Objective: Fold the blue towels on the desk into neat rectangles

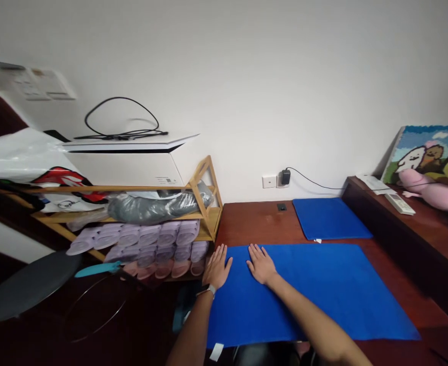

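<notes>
A large blue cloth [323,284] lies spread flat over the reddish-brown desk [254,223], with a white tag [216,352] at its near left corner. My left hand [216,268], wearing a watch on the wrist, rests at the cloth's far left corner with its fingers stretched out. Flat on the same cloth, near its far edge, is my right hand [261,264], fingers extended. Neither hand grips anything. Farther back on the desk lies a folded blue cloth [330,218], also with a small white tag.
Left of the desk stands a wooden rack [208,203] holding several slippers [147,236] and a white box [128,168] with a black cable [122,133] on top. A raised ledge on the right carries a pink plush toy [433,190], a remote [399,204] and a picture [418,152].
</notes>
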A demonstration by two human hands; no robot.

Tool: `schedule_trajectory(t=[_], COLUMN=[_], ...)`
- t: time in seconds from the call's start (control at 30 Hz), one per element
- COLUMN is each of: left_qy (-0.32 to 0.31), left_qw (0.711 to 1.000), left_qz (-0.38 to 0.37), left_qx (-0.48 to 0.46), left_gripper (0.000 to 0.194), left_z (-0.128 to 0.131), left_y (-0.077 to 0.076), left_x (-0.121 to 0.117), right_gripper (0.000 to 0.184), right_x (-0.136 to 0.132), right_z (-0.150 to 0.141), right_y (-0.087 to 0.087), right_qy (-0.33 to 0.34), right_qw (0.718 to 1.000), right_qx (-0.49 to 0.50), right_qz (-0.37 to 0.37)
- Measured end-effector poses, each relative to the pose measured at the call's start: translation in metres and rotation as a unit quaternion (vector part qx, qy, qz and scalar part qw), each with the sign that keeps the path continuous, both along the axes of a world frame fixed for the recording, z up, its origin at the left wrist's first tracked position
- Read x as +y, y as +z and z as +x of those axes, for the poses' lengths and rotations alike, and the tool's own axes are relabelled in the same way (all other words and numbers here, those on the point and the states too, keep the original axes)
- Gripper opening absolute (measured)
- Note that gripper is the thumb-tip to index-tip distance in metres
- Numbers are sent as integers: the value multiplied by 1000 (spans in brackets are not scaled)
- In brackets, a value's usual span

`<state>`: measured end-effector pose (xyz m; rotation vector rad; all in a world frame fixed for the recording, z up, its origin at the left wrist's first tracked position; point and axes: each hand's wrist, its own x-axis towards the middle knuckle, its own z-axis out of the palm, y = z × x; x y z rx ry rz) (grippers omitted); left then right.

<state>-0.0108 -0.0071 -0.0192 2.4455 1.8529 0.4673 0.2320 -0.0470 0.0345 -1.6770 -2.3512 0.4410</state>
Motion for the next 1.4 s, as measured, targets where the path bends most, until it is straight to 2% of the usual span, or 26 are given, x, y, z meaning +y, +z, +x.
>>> schedule_trajectory(t=[0.07, 0.13, 0.23, 0.37, 0.47, 0.53, 0.63, 0.93, 1.23, 1.4], left_qy=[-2, -3, -4, -12, -15, -18, -18, -14, 10, 3], left_qw=[1000, 1000, 1000, 1000, 999, 999, 999, 998, 999, 999], left_qz=[-2, -4, 7, 20, 19, 17, 13, -30, -28, -32], left_qx=[2, 5, 7, 13, 25, 33, 42, 51, 28, 21], left_gripper=[68, 69, 68, 68, 68, 67, 66, 67, 69, 67], left_z=[0, -1, -2, -4, -6, -7, -7, 1, -9, -4], left_y=[1, 1, 0, -2, -3, -2, 1, 11, 4, 13], left_x=[0, 1, 2, 5, 7, 8, 8, 3, 13, 11], right_gripper=[70, 71, 73, 75, 77, 78, 80, 82, 86, 87], right_x=[-6, -17, -38, -58, -63, -63, -65, -57, -55, -54], right_z=[37, 95, 208, 352, 413, 427, 428, 420, 417, 421], right_y=[-6, -14, -28, -44, -56, -62, -66, -57, -67, -63], right_qy=[-25, -67, -151, -283, -339, -344, -334, -346, -363, -364], right_qw=[1000, 997, 986, 951, 930, 928, 932, 927, 924, 926], right_qx=[-10, -29, -72, -119, -135, -138, -137, -135, -121, -100], right_qz=[3, 6, -9, -29, -34, -26, -16, -56, -28, -23])
